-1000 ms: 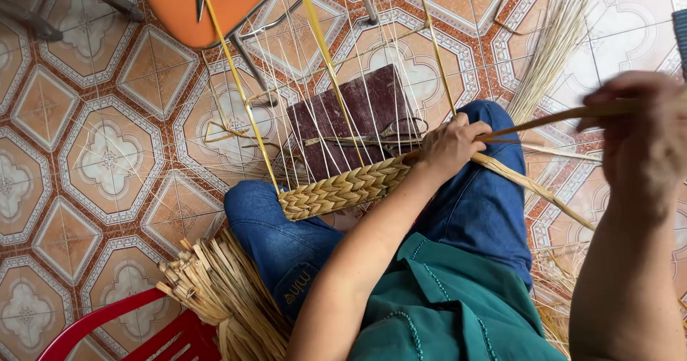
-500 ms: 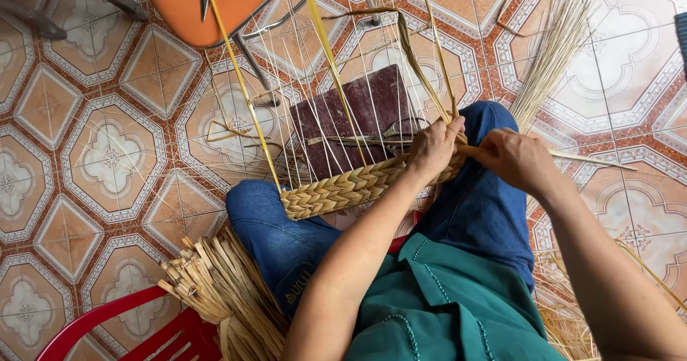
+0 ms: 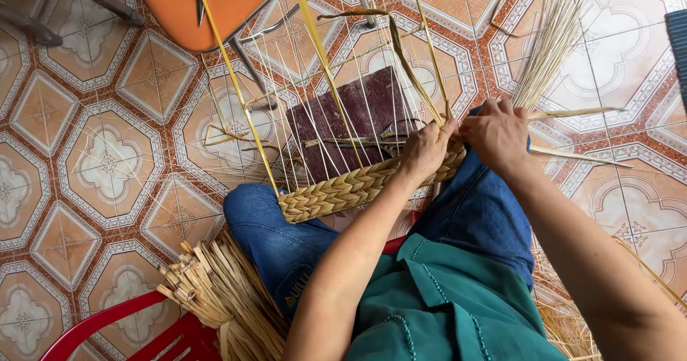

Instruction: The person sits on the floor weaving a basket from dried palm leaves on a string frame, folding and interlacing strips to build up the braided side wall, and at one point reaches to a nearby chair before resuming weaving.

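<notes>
The left hand [image 3: 426,148] is closed on the right end of the woven band [image 3: 351,188], fingers curled over its top edge and pinching it among the upright strings [image 3: 315,118]. The right hand [image 3: 495,133] sits just beside it at three o'clock, fingers bent and closed on a flat straw strand [image 3: 401,46] at the band's edge; exactly how the fingertips grip it is hidden. A second ago the right hand was out wide at three o'clock, drawing a long strand taut; half a second ago it had swung in toward the left hand, and now the two are nearly touching. That reads as a pull finished and the strand being tucked in for the next stitch of the row. The band lies across the lap on the blue jeans [image 3: 272,232], running from seven o'clock up toward two o'clock, and has not moved. Behind it at twelve o'clock lies a dark red board [image 3: 343,121] on the tiled floor [image 3: 86,161], with an orange chair [image 3: 229,3] beyond. A bundle of straw [image 3: 222,296] rests at seven o'clock, and loose thin stalks [image 3: 551,39] fan out at one o'clock.
</notes>
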